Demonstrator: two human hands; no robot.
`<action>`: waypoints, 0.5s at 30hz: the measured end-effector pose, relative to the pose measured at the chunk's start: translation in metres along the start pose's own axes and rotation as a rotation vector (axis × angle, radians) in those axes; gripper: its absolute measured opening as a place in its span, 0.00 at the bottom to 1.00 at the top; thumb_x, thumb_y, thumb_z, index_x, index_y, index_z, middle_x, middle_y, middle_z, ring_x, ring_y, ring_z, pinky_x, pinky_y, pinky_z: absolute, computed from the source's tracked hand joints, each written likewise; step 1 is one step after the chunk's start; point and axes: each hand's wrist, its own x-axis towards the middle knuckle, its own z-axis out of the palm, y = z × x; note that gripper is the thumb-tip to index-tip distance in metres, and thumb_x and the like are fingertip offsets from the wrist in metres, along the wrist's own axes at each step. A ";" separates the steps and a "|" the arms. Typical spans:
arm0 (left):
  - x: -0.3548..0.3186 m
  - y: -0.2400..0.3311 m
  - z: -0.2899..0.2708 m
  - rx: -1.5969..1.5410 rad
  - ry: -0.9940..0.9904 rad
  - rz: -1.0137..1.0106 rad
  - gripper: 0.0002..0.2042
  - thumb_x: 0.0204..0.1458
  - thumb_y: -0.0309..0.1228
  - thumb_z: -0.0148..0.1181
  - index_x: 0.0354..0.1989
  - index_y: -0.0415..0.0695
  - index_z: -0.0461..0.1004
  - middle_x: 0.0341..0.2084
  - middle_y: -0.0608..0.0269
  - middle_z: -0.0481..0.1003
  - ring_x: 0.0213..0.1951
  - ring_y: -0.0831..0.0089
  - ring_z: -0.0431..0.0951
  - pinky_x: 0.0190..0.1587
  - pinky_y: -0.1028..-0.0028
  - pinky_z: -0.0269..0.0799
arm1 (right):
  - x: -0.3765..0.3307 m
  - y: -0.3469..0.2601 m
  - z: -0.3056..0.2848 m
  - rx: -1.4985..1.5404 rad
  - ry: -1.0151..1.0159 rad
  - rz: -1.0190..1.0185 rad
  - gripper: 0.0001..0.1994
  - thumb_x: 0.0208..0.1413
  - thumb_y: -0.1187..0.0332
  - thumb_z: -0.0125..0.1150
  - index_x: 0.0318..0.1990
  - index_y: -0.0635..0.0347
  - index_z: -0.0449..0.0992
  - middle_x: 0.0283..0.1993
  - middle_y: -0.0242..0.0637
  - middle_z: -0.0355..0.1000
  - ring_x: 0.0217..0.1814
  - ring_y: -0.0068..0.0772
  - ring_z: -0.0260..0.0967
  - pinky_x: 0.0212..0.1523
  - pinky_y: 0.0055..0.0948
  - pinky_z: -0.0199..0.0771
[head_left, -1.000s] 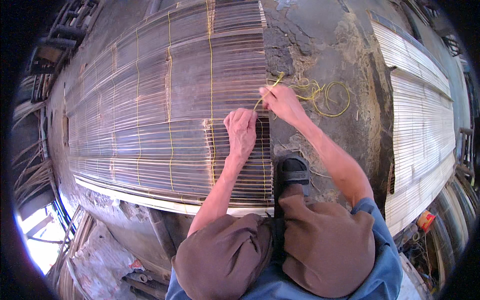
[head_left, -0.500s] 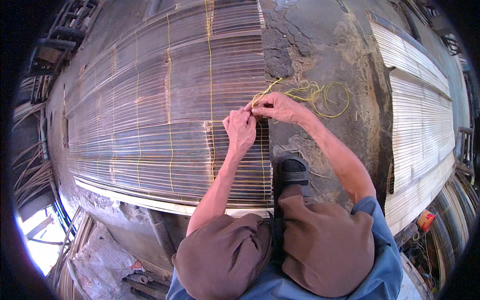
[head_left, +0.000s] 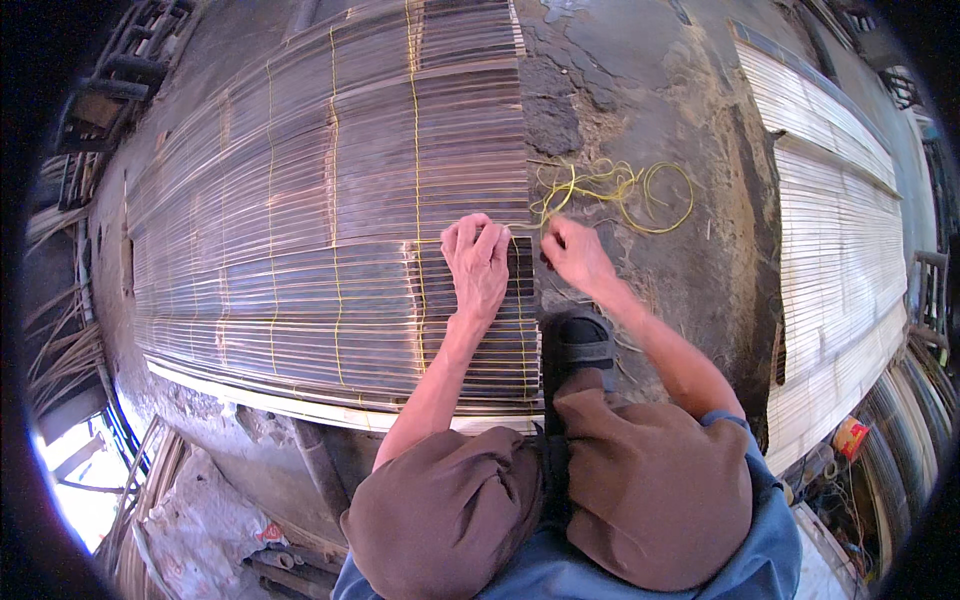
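Observation:
A blind of thin slats [head_left: 290, 300], bound by rows of yellow cord, lies flat below me. My left hand [head_left: 477, 262] is closed at its right side, fingers curled down onto a slat; the fingertips are partly hidden. Just past the blind's right edge, my right hand [head_left: 580, 258] is closed in a pinch on the yellow cord [head_left: 572, 187]. The cord runs up from the fingers to a loose, looped heap on the ground. A small gap separates the two hands.
My sandalled foot [head_left: 583, 345] rests on the ground beside the blind's right edge. Another pale slat blind [head_left: 840, 240] lies at the right. A red can [head_left: 851, 438] stands near rolled blinds at the lower right. A white sack [head_left: 200, 525] lies at lower left.
My right hand has moved right and slightly down, away from my left hand, drawing the cord with it. The left hand's fingers have curled further over the slats.

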 end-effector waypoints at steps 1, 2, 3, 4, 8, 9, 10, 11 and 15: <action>-0.001 -0.001 0.000 0.030 0.046 0.038 0.04 0.58 0.29 0.60 0.32 0.43 0.76 0.35 0.64 0.75 0.42 0.62 0.73 0.52 0.63 0.62 | -0.005 0.005 0.007 0.023 0.033 0.017 0.09 0.57 0.69 0.57 0.33 0.68 0.70 0.29 0.53 0.74 0.29 0.50 0.75 0.32 0.43 0.72; 0.001 -0.001 -0.001 0.044 0.029 0.052 0.05 0.59 0.29 0.60 0.32 0.43 0.75 0.35 0.64 0.76 0.42 0.61 0.73 0.51 0.63 0.63 | -0.008 0.002 0.011 0.049 0.064 0.033 0.09 0.57 0.69 0.57 0.34 0.68 0.70 0.30 0.56 0.75 0.31 0.55 0.77 0.33 0.45 0.73; 0.003 -0.002 -0.002 0.059 0.012 0.066 0.05 0.59 0.29 0.59 0.33 0.42 0.75 0.35 0.63 0.76 0.41 0.60 0.73 0.51 0.63 0.63 | -0.003 0.001 0.011 0.157 0.101 0.057 0.09 0.60 0.69 0.56 0.34 0.68 0.70 0.29 0.51 0.77 0.29 0.47 0.78 0.33 0.41 0.75; 0.005 -0.002 -0.004 0.075 -0.005 0.080 0.05 0.59 0.29 0.59 0.33 0.42 0.75 0.34 0.62 0.76 0.41 0.60 0.74 0.50 0.62 0.64 | 0.003 0.000 0.010 0.242 0.083 0.089 0.09 0.61 0.68 0.55 0.34 0.68 0.70 0.29 0.48 0.77 0.29 0.43 0.78 0.33 0.39 0.76; 0.015 -0.005 -0.008 -0.047 -0.121 0.041 0.05 0.60 0.29 0.58 0.33 0.41 0.75 0.33 0.60 0.76 0.39 0.57 0.74 0.47 0.60 0.65 | 0.025 -0.009 0.004 0.395 0.068 0.128 0.11 0.65 0.66 0.53 0.35 0.66 0.72 0.28 0.40 0.78 0.27 0.31 0.78 0.31 0.32 0.77; 0.017 -0.006 -0.008 -0.062 -0.128 0.026 0.05 0.60 0.29 0.58 0.34 0.41 0.75 0.33 0.59 0.76 0.39 0.57 0.73 0.46 0.60 0.65 | 0.025 -0.009 0.008 0.422 0.070 0.150 0.11 0.64 0.66 0.53 0.34 0.65 0.72 0.28 0.40 0.78 0.28 0.32 0.78 0.32 0.33 0.77; 0.019 -0.007 -0.008 -0.077 -0.136 0.010 0.05 0.60 0.29 0.58 0.34 0.41 0.75 0.33 0.59 0.76 0.38 0.56 0.73 0.46 0.59 0.66 | 0.026 -0.008 0.010 0.449 0.071 0.173 0.11 0.64 0.66 0.53 0.34 0.65 0.71 0.28 0.41 0.78 0.28 0.33 0.78 0.32 0.34 0.76; 0.019 -0.008 -0.008 -0.075 -0.147 -0.002 0.05 0.60 0.29 0.58 0.34 0.41 0.75 0.33 0.58 0.76 0.38 0.56 0.73 0.45 0.59 0.66 | 0.028 -0.011 0.010 0.398 0.056 0.130 0.11 0.64 0.66 0.53 0.34 0.65 0.72 0.27 0.41 0.78 0.28 0.35 0.78 0.32 0.35 0.76; 0.025 -0.015 -0.006 -0.180 -0.213 -0.079 0.05 0.60 0.28 0.57 0.34 0.40 0.75 0.30 0.56 0.75 0.36 0.55 0.72 0.41 0.60 0.66 | 0.070 -0.028 0.005 0.151 0.019 -0.170 0.10 0.62 0.66 0.55 0.33 0.64 0.72 0.25 0.43 0.75 0.28 0.39 0.76 0.33 0.41 0.74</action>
